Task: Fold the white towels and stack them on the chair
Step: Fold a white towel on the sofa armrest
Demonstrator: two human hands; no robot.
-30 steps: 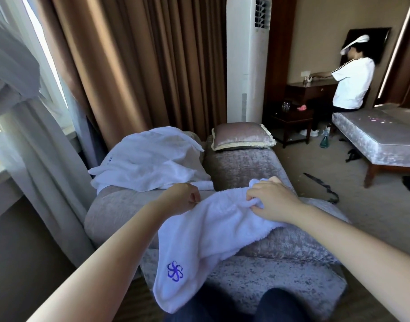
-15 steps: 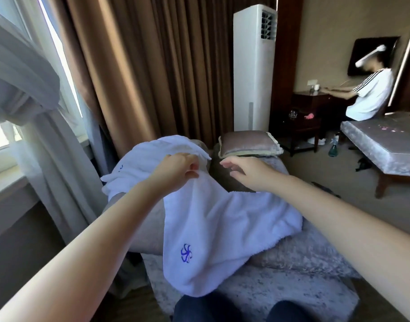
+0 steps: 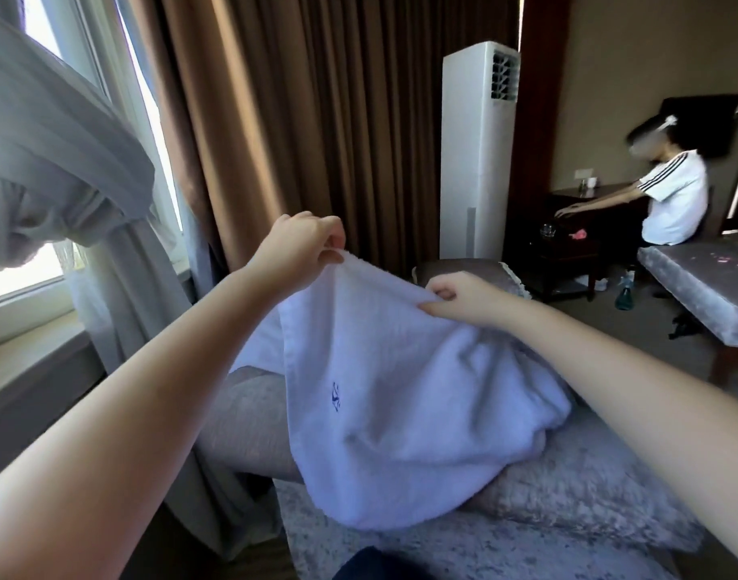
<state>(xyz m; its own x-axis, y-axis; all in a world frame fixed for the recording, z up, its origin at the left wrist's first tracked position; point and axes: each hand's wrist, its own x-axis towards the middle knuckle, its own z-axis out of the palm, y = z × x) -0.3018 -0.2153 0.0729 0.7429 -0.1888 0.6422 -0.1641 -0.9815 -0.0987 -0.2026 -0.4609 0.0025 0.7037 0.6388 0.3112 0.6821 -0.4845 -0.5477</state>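
Your left hand [image 3: 304, 244] pinches the towel [image 3: 401, 391] by its top corner, held high, and your right hand [image 3: 455, 297] pinches the same top edge just to the right and lower, so the hands are close but apart. The towel hangs from them, its lower part bunched on the chair [image 3: 568, 496]. With the edge this slack the fold could come out crooked, and a light pinch might let a corner slip
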